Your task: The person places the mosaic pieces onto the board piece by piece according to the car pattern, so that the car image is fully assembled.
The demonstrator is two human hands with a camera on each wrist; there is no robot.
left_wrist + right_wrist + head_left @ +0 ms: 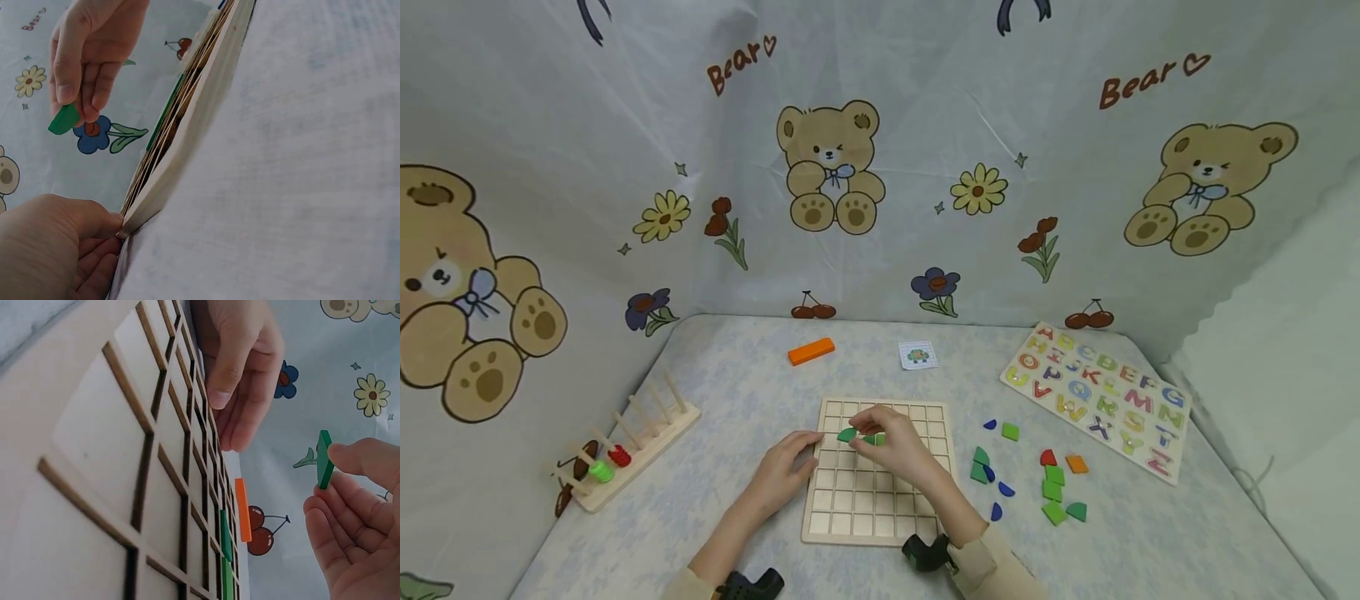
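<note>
left hand point(786, 471) steadies wooden grid board point(880, 508) at its left edge.
right hand point(895, 446) pinches a green tile point(324, 459) above the upper cells; the thin fingertip grip could slip, dropping it askew across a divider.

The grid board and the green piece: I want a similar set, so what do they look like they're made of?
The grid board looks like pale unfinished wood: matte, with darker, seemingly cut grooves between squares in the right wrist view. The green piece, pinched by the right hand, appears to be thin flat wood painted green, though plastic can't be ruled out.
</note>
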